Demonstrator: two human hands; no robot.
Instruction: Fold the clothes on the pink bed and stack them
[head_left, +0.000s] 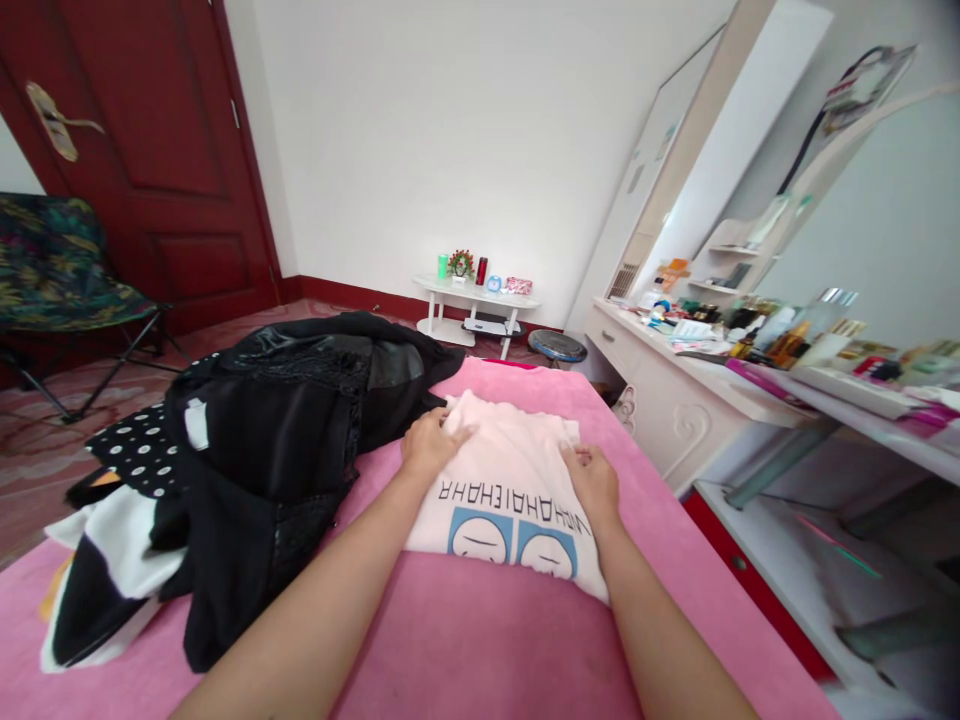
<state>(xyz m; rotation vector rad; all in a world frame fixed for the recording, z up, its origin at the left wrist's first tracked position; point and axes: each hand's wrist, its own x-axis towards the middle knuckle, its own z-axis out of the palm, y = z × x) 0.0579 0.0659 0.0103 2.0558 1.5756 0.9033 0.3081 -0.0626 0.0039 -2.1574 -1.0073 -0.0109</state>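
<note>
Pale printed shirt (510, 450) lies at centre on the pink cover (480, 645), print up, looks partly folded; still some way from compact. Left hand (430, 440) at its 10 o'clock, right hand (597, 482) at its 2, fingers bent at the edges, can't tell if pinching. Black garments (292, 430) at 9, heaped, apparently unfolded. Red door (165, 150) at 10, side table (472, 292) at 12, cluttered dresser (660, 400) at 2.
</note>
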